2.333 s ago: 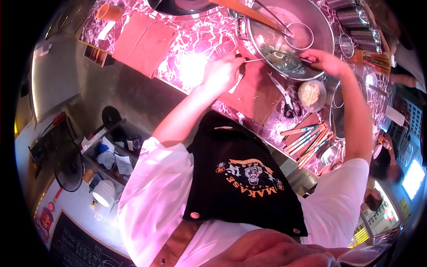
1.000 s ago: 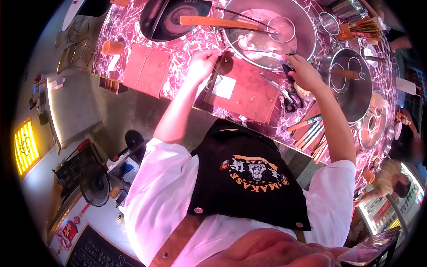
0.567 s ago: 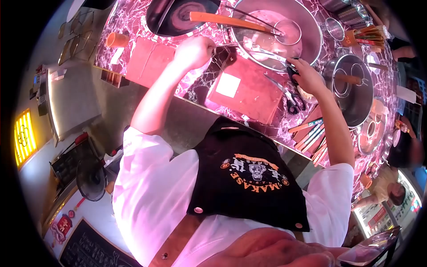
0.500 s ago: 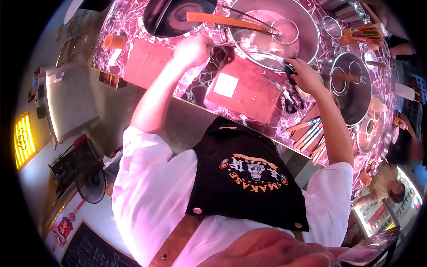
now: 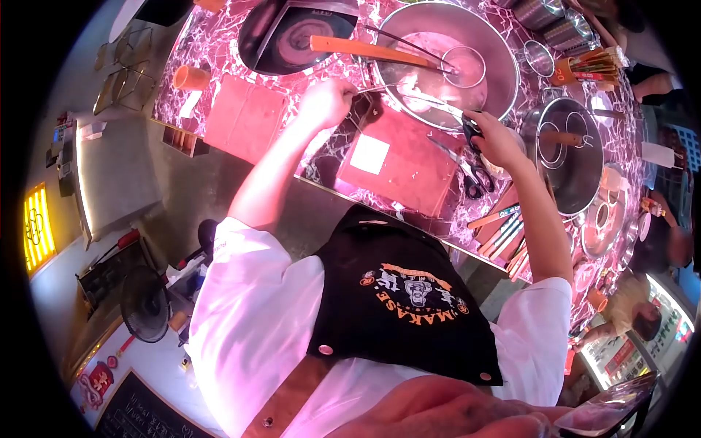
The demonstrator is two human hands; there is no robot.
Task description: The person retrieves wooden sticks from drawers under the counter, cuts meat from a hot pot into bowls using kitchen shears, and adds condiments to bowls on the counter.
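Observation:
My left hand (image 5: 328, 102) is closed around the end of a thin metal utensil (image 5: 374, 89), its tip reaching over the near rim of a large metal pot (image 5: 511, 36). In my right hand (image 5: 496, 139) are scissors (image 5: 442, 104) with black handles, their blades pointing left over the pot. The blades and the utensil tip come close together near a pale piece of food, too small to make out. Inside the pot are cloudy liquid and a round wire strainer (image 5: 464, 67). A second pair of scissors (image 5: 476, 177) lies on the counter below my right hand.
A wooden handle (image 5: 369, 51) crosses the pot's left rim. Reddish-brown mats (image 5: 398, 162) lie near the counter edge. A second pot (image 5: 580, 175) stands at right, beside bundled sticks (image 5: 511, 226). A black cooktop (image 5: 299, 36) is upper left. Another person (image 5: 628, 310) is at far right.
Since the earliest frame, both hands have moved away from the pot's middle to its near rim. My left hand has shifted left. The camera view has turned slightly.

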